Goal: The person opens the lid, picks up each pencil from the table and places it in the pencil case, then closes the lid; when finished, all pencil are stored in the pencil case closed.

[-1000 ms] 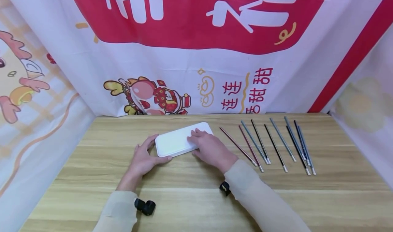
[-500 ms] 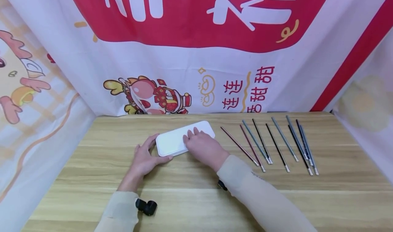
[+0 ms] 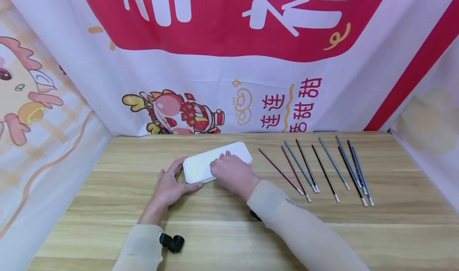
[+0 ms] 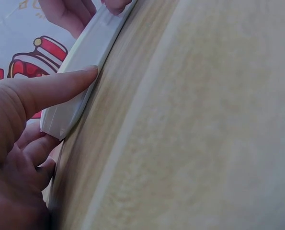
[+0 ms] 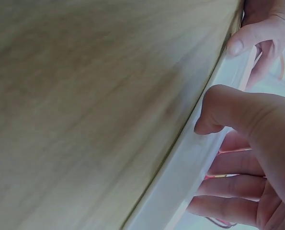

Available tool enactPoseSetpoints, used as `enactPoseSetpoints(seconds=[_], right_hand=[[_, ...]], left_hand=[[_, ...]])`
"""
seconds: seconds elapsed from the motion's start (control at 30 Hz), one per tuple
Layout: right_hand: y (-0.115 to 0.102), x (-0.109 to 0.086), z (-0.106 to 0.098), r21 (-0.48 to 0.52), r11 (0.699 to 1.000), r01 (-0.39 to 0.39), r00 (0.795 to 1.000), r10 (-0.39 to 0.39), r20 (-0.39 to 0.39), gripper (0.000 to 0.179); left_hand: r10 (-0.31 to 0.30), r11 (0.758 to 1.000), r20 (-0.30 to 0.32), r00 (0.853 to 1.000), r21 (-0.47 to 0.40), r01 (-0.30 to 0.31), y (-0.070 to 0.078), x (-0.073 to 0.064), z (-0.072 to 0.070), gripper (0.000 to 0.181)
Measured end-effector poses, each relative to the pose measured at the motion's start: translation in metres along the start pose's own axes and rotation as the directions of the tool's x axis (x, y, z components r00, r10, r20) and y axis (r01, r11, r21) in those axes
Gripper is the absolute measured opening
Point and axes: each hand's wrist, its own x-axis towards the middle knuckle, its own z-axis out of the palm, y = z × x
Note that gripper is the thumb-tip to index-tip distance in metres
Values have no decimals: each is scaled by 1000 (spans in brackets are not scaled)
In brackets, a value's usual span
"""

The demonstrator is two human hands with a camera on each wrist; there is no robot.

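Observation:
A white pencil case, oblong with rounded corners, lies slanted on the wooden table with its lid down. My left hand holds its left end, the thumb along the near side and the fingers round the far corner. In the left wrist view the thumb presses the case's side wall. My right hand lies across the right half of the top. The right wrist view has its bent thumb on the near side wall, while the fingers reach over the lid.
To the right of the case several pencils lie spread on the table, among them a dark red pencil, a black pencil and a blue pencil. White printed cloth hangs behind the table and at both sides.
My right hand has slid left along the case, from its right end toward the middle. The left hand keeps its hold, and the case has hardly moved.

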Motion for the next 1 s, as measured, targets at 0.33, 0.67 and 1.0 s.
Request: enactPoseSetpoints(seconds=[0.33, 0.67, 1.0], right_hand=[[-7, 7, 1, -57, 998, 29, 999, -27, 24, 22], [-4, 2, 4, -84, 996, -4, 998, -2, -67, 16], [29, -28, 17, 197, 968, -158, 970, 189, -150, 52]], left_hand=[[33, 999, -12, 999, 22, -33, -3, 2, 1, 99], [23, 1000, -20, 1000, 11, -23, -3, 1, 0, 101], [1, 1000, -22, 1000, -29, -1, -5, 2, 2, 106]])
